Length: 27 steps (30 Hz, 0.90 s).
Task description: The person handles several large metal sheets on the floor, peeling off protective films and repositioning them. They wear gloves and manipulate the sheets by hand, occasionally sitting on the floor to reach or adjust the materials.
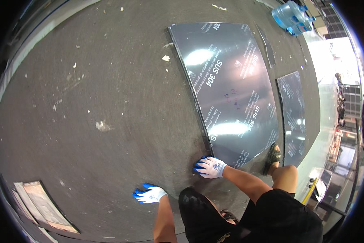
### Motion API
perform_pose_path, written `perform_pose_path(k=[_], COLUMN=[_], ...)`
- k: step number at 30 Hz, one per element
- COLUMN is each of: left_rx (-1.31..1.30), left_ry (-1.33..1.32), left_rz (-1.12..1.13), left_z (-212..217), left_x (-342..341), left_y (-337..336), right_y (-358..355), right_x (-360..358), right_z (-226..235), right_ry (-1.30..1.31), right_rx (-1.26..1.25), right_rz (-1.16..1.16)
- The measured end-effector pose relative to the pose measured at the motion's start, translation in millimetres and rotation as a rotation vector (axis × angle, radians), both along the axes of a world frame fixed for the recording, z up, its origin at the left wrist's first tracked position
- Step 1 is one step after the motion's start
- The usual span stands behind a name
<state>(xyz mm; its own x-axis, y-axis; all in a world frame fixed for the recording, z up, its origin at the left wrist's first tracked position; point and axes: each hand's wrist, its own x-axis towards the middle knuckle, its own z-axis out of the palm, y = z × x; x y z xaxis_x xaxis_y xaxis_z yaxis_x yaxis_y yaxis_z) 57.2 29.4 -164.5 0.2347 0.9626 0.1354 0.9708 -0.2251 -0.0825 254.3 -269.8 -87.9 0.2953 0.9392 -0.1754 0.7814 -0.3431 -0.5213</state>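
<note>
A large dark, shiny metal sheet (234, 77) covered in printed protective film lies right of centre, its long left edge slanting toward me. At its near left corner is my right hand (210, 167), in a white glove with blue fingertips; the fingers are curled about that corner, which the hand hides. My left hand (150, 194), gloved the same way, is apart from the sheet, over the dark floor further left. Its fingers are spread and nothing is in them.
A narrower film-covered metal sheet (293, 117) lies to the right, and a thin dark strip (266, 45) beyond. Blue water bottles (292, 18) stand at the far right. Framed panels (44, 204) lie at the near left. My sandalled foot (273, 158) is beside the large sheet.
</note>
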Motion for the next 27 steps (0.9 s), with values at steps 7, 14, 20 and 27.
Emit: perform_pose_path(k=[7, 14, 20, 27], left_rx=[0.083, -0.009, -0.058, -0.058], left_ry=[0.031, 0.093, 0.039, 0.046], left_rz=[-0.013, -0.132, -0.097, -0.039], left_z=[-7.8, -2.9, -0.1, 7.5], left_x=[-0.5, -6.7, 5.1, 0.8], left_y=[-1.0, 5.6, 1.0, 6.8], right_y=[-5.3, -11.3, -15.8, -12.4], right_x=[1.1, -7.2, -12.1, -14.4], right_z=[-3.4, -15.6, -23.7, -24.8], right_ry=[0.056, 0.074, 0.111, 0.142], right_rx=[-0.012, -0.054, 0.016, 0.12], right_rz=[0.014, 0.019, -0.013, -0.023])
